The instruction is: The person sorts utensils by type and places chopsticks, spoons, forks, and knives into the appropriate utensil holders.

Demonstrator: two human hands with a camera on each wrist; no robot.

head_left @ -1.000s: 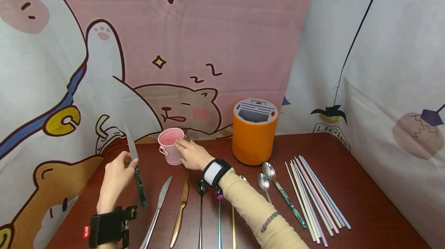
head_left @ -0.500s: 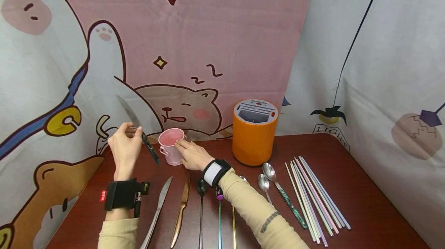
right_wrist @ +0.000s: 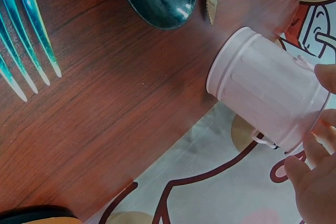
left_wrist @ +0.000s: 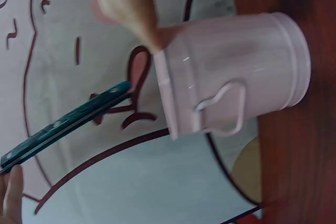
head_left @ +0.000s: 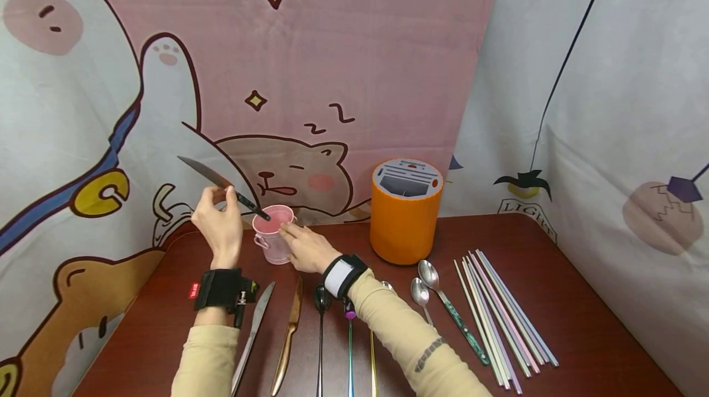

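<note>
My left hand pinches a knife between thumb and fingers. Its steel blade points up and to the left. The dark green handle slants down to the right, its end over the mouth of a small pink bucket. In the left wrist view the green handle of the knife lies just off the bucket's rim. With thumb and fingers spread round the rim, my right hand holds the bucket, which stands upright; the right wrist view shows the fingertips at its rim.
On the table lie a silver knife, a copper knife, a black spoon, a green-handled spoon, a smaller spoon and several chopsticks. An orange cutlery holder stands behind. In the right wrist view a rainbow-coloured fork shows.
My left hand has moved right and away from me with the knife, tipping it so the handle end comes over the bucket. The right hand has stayed at the rim.
</note>
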